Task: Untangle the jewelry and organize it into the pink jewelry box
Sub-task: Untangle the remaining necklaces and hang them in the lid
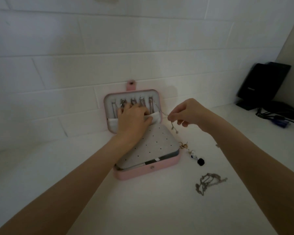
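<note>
Box [159, 167]: open on desk [58, 175], lid against wall. Left hand [132, 119] flat, fingers tugging lid pocket [155, 118] open. Right hand [185, 114] pinches chain [172, 127] beside it. Advice: feed slack into pocket slowly, avoiding neighbouring hooks.

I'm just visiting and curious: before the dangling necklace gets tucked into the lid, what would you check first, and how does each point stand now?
1. Pink jewelry box lid open against the wall: ok.
2. Left hand holding the white pocket in the lid open: ok.
3. Right hand pinching the thin necklace: ok.
4. Necklace's top end on the rightmost hook: cannot tell, blurred.
5. Necklace clear of the neighbouring hung chains: cannot tell.
6. All jewelry put away: not ok; a tangled chain and small earrings lie on the counter.
</note>
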